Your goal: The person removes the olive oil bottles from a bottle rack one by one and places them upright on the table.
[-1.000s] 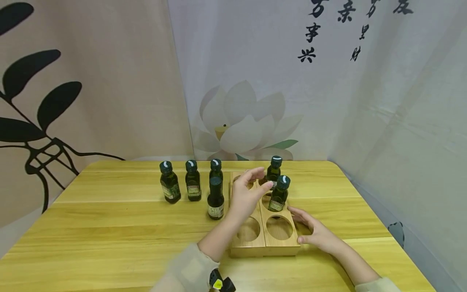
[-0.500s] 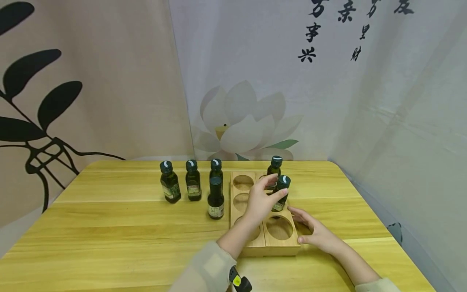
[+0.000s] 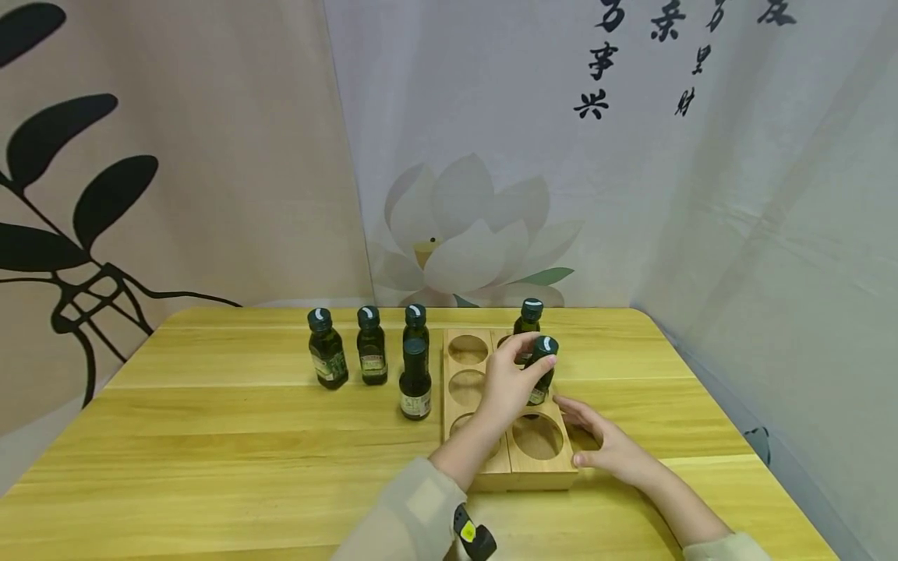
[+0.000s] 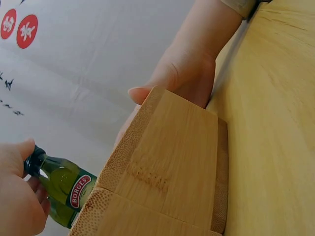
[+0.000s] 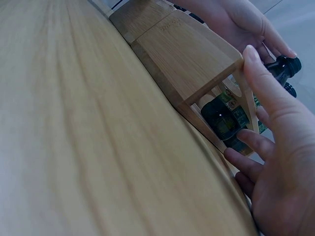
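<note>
A two-row wooden bottle rack (image 3: 479, 481) with round holes stands on the table. My left hand (image 3: 507, 382) pinches a small green olive oil bottle (image 3: 539, 395) near its dark cap; the bottle sits in the middle hole of the right row. In the left wrist view, this bottle (image 4: 74, 187) has a red BORGES label. Behind it stands another green bottle (image 3: 528, 323) in the far hole, partly hidden by my left hand. My right hand (image 3: 610, 450) holds the rack's right side, thumb at the front corner and fingers along the side.
Several similar dark green bottles stand on the table left of the rack, among them a leftmost bottle (image 3: 327, 354) and a front bottle (image 3: 415, 386) close to the rack. A printed cloth (image 3: 477, 156) hangs behind the wooden table (image 3: 210, 460).
My left hand has moved right, from over the rack's left row to the nearer bottle, and has closed its fingers and thumb around the bottle's neck. The right hand stays in place.
</note>
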Demonstrator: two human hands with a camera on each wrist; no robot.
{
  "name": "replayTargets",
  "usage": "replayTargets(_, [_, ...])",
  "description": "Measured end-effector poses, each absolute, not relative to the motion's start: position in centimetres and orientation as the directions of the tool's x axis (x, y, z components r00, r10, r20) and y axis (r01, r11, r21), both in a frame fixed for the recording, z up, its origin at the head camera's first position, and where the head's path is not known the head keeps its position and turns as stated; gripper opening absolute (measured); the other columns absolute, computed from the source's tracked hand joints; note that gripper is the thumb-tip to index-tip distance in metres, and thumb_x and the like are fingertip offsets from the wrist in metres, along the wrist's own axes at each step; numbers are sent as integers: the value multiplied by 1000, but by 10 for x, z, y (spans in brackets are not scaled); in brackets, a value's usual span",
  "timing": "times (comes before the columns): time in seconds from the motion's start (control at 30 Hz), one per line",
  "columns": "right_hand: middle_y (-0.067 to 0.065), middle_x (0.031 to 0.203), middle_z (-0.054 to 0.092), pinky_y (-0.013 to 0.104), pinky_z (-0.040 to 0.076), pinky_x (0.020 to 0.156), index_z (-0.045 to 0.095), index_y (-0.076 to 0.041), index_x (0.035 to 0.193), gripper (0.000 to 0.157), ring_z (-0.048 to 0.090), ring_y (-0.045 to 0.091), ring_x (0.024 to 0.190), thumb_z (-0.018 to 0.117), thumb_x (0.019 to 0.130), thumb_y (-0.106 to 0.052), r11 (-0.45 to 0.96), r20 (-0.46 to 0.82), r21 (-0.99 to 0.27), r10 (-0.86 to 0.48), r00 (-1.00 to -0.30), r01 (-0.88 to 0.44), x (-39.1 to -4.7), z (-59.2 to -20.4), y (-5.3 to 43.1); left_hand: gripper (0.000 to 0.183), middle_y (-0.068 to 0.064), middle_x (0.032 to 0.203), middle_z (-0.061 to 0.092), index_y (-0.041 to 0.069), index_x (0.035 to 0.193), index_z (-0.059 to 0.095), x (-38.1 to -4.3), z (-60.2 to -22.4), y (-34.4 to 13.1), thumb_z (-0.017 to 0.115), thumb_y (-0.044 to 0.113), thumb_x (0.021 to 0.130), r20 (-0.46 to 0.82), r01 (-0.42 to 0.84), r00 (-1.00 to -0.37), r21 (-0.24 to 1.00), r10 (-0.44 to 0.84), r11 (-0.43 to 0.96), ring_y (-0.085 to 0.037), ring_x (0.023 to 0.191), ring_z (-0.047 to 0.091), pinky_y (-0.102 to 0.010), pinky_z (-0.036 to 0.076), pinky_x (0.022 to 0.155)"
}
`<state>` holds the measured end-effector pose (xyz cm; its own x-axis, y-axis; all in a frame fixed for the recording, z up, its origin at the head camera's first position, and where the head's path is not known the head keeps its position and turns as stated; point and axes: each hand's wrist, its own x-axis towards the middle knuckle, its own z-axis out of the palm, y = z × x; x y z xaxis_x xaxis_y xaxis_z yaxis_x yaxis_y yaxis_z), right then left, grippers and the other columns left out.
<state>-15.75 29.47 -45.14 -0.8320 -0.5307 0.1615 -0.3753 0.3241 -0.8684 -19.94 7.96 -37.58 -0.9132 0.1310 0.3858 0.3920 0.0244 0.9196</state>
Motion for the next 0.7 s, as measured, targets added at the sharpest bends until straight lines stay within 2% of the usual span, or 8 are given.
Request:
replayTargets(0.07, [11, 150, 34, 47, 34, 101, 29, -21, 151, 76, 42, 18, 127, 69, 89, -38, 330, 162, -865, -529, -833, -378, -158, -452, 295, 36, -2, 104, 62, 4, 120, 63, -200, -376, 80, 73, 15, 87, 400, 406, -908, 913, 128, 26, -14, 96, 58, -25, 52, 73])
replayTargets(0.13, [11, 150, 34, 46, 34, 101, 29, -21, 151, 76, 42, 17, 127, 69, 89, -38, 334, 162, -862, -529, -833, -380, -157, -452, 295, 35, -2, 103, 61, 3, 119, 63, -200, -376, 81, 72, 13, 87, 401, 407, -907, 913, 129, 27, -13, 95, 57, -24, 52, 72])
replayTargets(0.3, [10, 151, 33, 62, 30, 98, 29, -22, 151, 75, 40, 16, 128, 68, 89, -40, 318, 155, -876, -526, -836, -363, -157, -452, 294, 33, -1, 102, 61, 3, 116, 65, -200, -375, 79, 73, 12, 86, 375, 380, -918, 925, 131, 14, -13, 94, 57, -24, 51, 73])
replayTargets(0.37, [10, 151, 32, 63, 29, 97, 29, -22, 151, 75, 40, 16, 128, 67, 89, -41, 312, 155, -879, -528, -835, -360, -157, -452, 294, 32, -1, 101, 61, 3, 116, 65, -200, -374, 79, 73, 12, 86, 369, 373, -920, 928, 130, 10, -13, 94, 57, -24, 51, 73])
replayTargets(0.43, [10, 151, 33, 59, 31, 98, 30, -22, 151, 75, 40, 16, 128, 67, 89, -41, 317, 158, -876, -526, -836, -365, -157, -452, 294, 32, -1, 102, 61, 3, 116, 65, -200, -373, 78, 73, 12, 86, 366, 369, -922, 929, 128, 2, -14, 94, 58, -24, 52, 73])
replayTargets(0.6, [9, 151, 34, 37, 35, 101, 30, -21, 151, 76, 41, 15, 127, 68, 88, -42, 331, 171, -862, -523, -835, -384, -157, -452, 294, 31, -3, 102, 62, 5, 115, 65, -199, -369, 75, 73, 13, 86, 381, 381, -917, 924, 119, -24, -18, 94, 60, -25, 53, 73])
replayTargets(0.7, [9, 151, 33, 40, 34, 101, 30, -21, 151, 76, 41, 15, 128, 68, 88, -42, 330, 170, -863, -524, -835, -383, -157, -452, 294, 32, -4, 104, 62, 5, 116, 65, -198, -363, 72, 73, 13, 86, 401, 400, -909, 916, 111, -32, -18, 96, 60, -25, 53, 75])
